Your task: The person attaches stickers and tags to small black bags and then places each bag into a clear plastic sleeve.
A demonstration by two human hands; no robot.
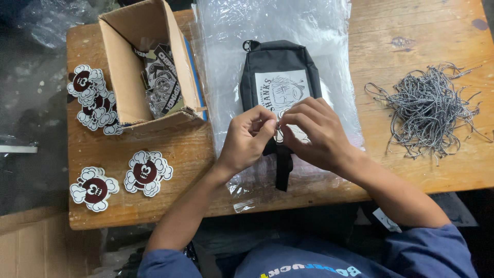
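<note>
Left hand [249, 141]: fingers pinched together on a small metal ring [278, 127], over the lower end of the pouch.
Right hand [314, 131]: fingertips closed on the same ring, touching the left hand's fingertips.
Pouch [280, 77]: black, flat on a stack of clear bags [267, 25], stretching away from the hands; its strap [282, 172] hangs toward the table's near edge [170, 216].
Open room: bare wood between the right hand and the cords [429, 108], which lie well apart to its right.
Box [146, 67]: cardboard, open, left of the left hand; printed stickers inside.
Cloud stickers [146, 172]: loose on the wood below and left of the box.
</note>
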